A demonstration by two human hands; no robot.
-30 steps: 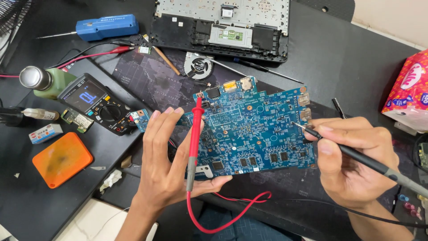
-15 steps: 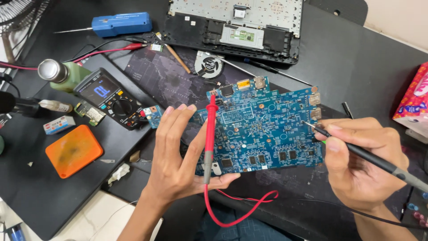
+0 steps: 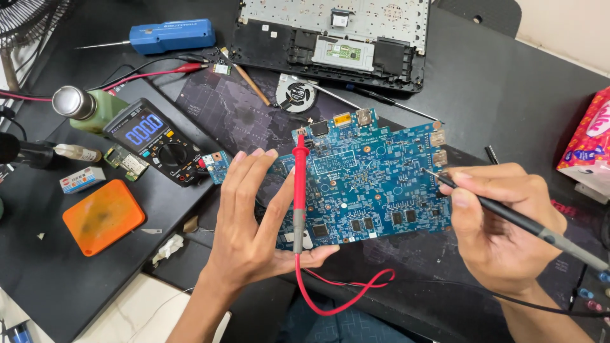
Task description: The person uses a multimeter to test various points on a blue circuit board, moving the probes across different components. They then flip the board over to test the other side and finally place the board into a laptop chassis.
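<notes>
Compared w/ the frame before, both hands stayed on the blue circuit board [image 3: 375, 184]; only the view shifted a bit. Left hand [image 3: 257, 222] was open, fingers spread behind the board's left edge, thumb pinning the red probe [image 3: 298, 190] upright, tip at the board's top-left. Right hand [image 3: 502, 222] was closed around the black probe [image 3: 508, 213], which ran diagonal, tip touching the right edge. Board lay between the hands, long axis left-right. Multimeter [image 3: 155, 140] sat further left.
</notes>
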